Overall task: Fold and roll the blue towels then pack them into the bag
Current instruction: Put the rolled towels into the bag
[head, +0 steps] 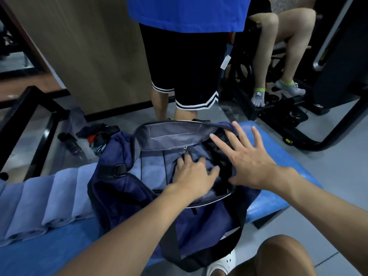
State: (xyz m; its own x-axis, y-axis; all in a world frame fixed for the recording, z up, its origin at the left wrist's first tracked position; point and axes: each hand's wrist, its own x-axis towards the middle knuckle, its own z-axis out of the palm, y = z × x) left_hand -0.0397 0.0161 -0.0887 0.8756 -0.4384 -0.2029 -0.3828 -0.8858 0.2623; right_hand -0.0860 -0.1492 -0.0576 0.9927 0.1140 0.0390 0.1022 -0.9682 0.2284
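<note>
On the blue padded tabletop (39,253), a row of rolled pale-blue towels (49,200) still lies unpacked just left of the open navy fabric bag (123,194), so packing looks roughly midway; inside, the left grip (196,173) rests bent-fingered on packed towel rolls (151,166), whether pinching I cannot tell, and the right grip (246,156) hovers spread.
</note>
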